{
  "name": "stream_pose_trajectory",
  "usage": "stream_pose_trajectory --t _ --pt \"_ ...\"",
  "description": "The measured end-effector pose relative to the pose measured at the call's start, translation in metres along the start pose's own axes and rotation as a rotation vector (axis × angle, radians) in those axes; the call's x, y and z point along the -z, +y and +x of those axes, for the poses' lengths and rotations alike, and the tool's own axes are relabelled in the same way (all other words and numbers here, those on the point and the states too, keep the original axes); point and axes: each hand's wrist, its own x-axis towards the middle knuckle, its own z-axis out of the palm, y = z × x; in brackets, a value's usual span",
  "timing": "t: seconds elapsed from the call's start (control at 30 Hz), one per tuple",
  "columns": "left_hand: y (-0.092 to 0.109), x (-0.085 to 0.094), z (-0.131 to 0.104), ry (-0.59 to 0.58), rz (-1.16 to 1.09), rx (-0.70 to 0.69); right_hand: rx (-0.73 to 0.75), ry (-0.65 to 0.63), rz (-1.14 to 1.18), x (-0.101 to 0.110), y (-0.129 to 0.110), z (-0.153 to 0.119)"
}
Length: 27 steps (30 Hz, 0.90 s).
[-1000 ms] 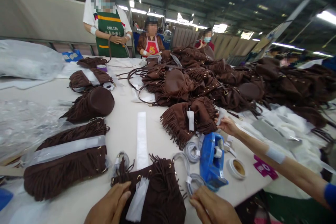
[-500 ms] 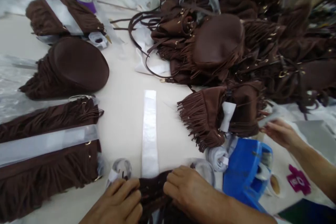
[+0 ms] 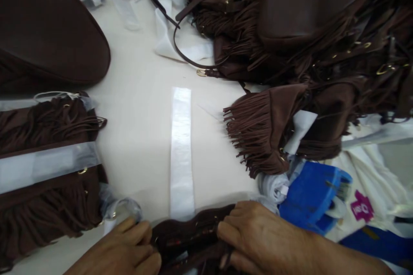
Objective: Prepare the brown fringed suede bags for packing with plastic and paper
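From my remote station, I report the dark brown, soft leather-look bag (image 3: 196,223) at the near edge of the pale, flat table (image 3: 142,116), partly cut off by the view. My left hand (image 3: 129,245) has its fingers curled in on the left end of the bag's rim; my right hand (image 3: 251,236) is closed on the right end. The mouth appears open between them, with a pale patch inside too dim to identify. I judge this piece unfinished: no band is visible around its outside, and a long, flat, white plastic-like strip (image 3: 181,150) lies loose just beyond its rim. By contrast, at left the dark brown, fringed, flat-lying bag (image 3: 38,210) already carries a whitish, translucent band (image 3: 48,165) across its middle, so I rate it further along. At right, the brown, fringed, folded bag (image 3: 254,124) bears a short white wrap (image 3: 300,131); how complete it is, I cannot tell. Beyond it, the large dark brown heap of bags (image 3: 316,8) shows no such bands in the visible part, suggesting considerable work outstanding.
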Motion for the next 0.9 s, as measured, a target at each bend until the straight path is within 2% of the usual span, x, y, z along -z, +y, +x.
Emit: stream_pose_trajectory --t 0.17,0.27,0.33,0.37,0.57,0.73,0.9 --pt "-0.003 -0.002 -0.012 -0.051 -0.004 0.103 0.09 0.043 -0.096 0.0 0.011 0.0" --pt "0.0 0.004 -0.012 0.045 0.024 0.23 0.112 0.084 -0.076 -0.006 0.02 0.0" --pt "0.003 0.006 -0.011 0.122 0.078 0.267 0.101 0.1 -0.064 -0.01 0.024 -0.001" --pt "0.005 0.007 -0.01 0.125 0.099 0.282 0.091 0.107 -0.061 -0.012 0.026 -0.001" --pt "0.012 0.016 -0.002 -0.093 0.143 0.354 0.058 0.137 -0.028 -0.019 0.031 -0.003" --pt "0.025 0.03 0.016 -0.268 0.188 0.493 0.038 0.15 -0.005 -0.021 0.033 -0.005" --pt "0.038 0.037 0.03 -0.319 0.192 0.52 -0.03 0.163 0.073 -0.017 0.019 -0.007"
